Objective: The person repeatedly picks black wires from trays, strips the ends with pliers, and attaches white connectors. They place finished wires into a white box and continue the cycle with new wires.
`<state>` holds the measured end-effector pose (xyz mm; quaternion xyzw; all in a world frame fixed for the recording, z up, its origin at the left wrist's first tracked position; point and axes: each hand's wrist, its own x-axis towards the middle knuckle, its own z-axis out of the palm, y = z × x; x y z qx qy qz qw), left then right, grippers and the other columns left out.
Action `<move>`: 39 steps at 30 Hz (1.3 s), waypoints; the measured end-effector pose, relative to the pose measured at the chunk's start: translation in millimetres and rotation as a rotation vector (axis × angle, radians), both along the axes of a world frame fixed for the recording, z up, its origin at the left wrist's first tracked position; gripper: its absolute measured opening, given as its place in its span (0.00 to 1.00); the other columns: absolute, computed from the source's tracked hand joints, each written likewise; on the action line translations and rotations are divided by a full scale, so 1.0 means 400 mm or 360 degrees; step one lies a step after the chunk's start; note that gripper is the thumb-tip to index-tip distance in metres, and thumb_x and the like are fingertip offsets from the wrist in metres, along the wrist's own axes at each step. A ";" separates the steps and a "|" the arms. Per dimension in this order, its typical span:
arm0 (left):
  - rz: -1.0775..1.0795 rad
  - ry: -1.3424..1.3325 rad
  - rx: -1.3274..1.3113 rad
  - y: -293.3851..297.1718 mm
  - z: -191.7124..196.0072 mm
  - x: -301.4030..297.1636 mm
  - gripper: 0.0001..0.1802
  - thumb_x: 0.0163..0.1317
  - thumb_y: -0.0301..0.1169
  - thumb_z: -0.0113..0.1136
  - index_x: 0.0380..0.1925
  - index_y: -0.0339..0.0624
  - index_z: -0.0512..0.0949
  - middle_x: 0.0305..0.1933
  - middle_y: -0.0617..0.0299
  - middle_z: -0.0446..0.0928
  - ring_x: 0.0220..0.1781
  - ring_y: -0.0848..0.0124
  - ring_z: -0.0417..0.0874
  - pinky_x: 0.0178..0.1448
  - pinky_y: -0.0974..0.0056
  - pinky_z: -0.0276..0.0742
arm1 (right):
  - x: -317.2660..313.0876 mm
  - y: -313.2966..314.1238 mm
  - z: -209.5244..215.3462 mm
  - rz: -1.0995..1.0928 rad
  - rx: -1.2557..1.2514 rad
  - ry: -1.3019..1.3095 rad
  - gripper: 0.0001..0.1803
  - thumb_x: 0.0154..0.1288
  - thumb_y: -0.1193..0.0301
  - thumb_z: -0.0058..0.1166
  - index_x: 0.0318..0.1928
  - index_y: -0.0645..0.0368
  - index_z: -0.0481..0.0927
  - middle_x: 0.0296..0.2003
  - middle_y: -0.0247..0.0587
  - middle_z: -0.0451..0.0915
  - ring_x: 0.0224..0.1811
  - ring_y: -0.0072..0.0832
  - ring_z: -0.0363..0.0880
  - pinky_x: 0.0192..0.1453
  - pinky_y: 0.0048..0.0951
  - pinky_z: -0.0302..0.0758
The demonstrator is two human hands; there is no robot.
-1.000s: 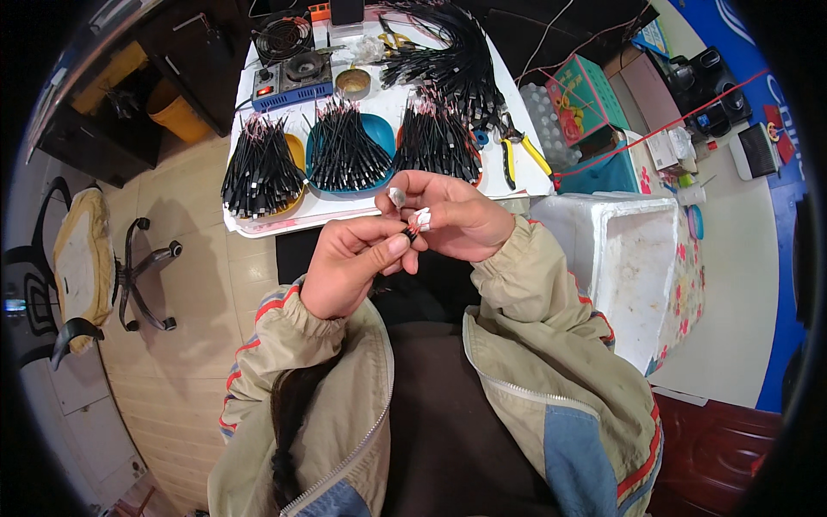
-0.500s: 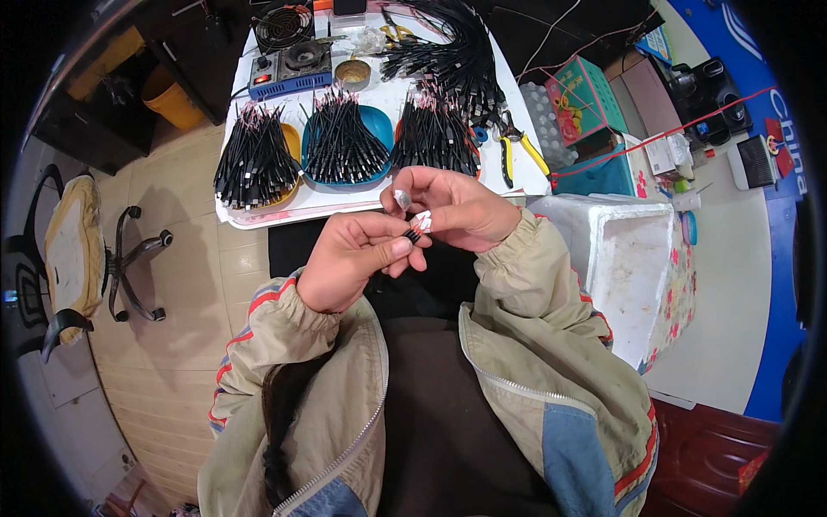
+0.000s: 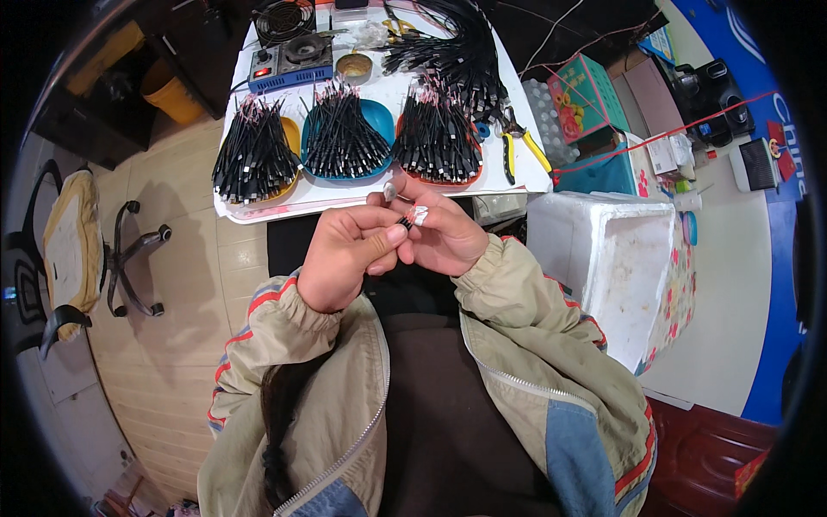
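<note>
Over my lap, just off the table's front edge, my left hand (image 3: 345,254) pinches short black cables (image 3: 403,222) between thumb and fingers. Thin reddish wires stick out of their ends, though how many cables there are is hard to tell. My right hand (image 3: 448,234) meets the left from the other side. Its thumb, with a white wrapping (image 3: 419,215) near the tip, presses at the wire ends, while its lower fingers curl beneath them. The right index finger is lifted, and a greyish-white wrapping (image 3: 390,191) covers its tip.
Bundles of black cables fill a yellow tray (image 3: 293,146), a blue tray (image 3: 376,118) and an orange tray (image 3: 476,166). Behind them stand a blue soldering pot unit (image 3: 291,73) and a round tin (image 3: 354,67). Yellow-handled wire strippers (image 3: 524,148) lie right. A white foam box (image 3: 560,233) stands beside the table.
My right hand has shifted slightly left and down, closer against the left. Its index finger has moved up and left, away from the wires. The left hand keeps its pinch.
</note>
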<state>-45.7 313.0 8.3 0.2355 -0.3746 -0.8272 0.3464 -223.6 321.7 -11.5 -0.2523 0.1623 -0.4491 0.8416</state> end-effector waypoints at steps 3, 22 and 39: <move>0.0055 -0.0129 -0.0045 0.002 0.011 0.009 0.08 0.66 0.22 0.53 0.40 0.28 0.79 0.28 0.56 0.79 0.19 0.82 0.65 0.23 0.77 0.58 | -0.016 -0.008 0.021 -0.0134 -0.0081 0.0317 0.18 0.66 0.65 0.51 0.52 0.59 0.67 0.47 0.37 0.72 0.43 0.22 0.73 0.46 0.25 0.72; 0.0051 -0.0239 -0.0146 0.018 0.017 0.018 0.09 0.65 0.24 0.55 0.39 0.28 0.79 0.26 0.61 0.78 0.19 0.84 0.63 0.22 0.76 0.56 | -0.033 0.019 0.096 -0.0478 -0.1383 0.1943 0.11 0.69 0.69 0.51 0.32 0.64 0.74 0.22 0.35 0.75 0.23 0.18 0.70 0.27 0.24 0.67; -0.0244 -0.0165 0.0150 -0.009 0.053 0.069 0.08 0.63 0.24 0.57 0.36 0.29 0.81 0.23 0.59 0.78 0.16 0.84 0.61 0.20 0.76 0.53 | -0.070 0.013 0.152 -0.0593 -0.2107 0.2037 0.18 0.49 0.79 0.63 0.43 0.59 0.80 0.38 0.40 0.78 0.40 0.38 0.78 0.44 0.34 0.75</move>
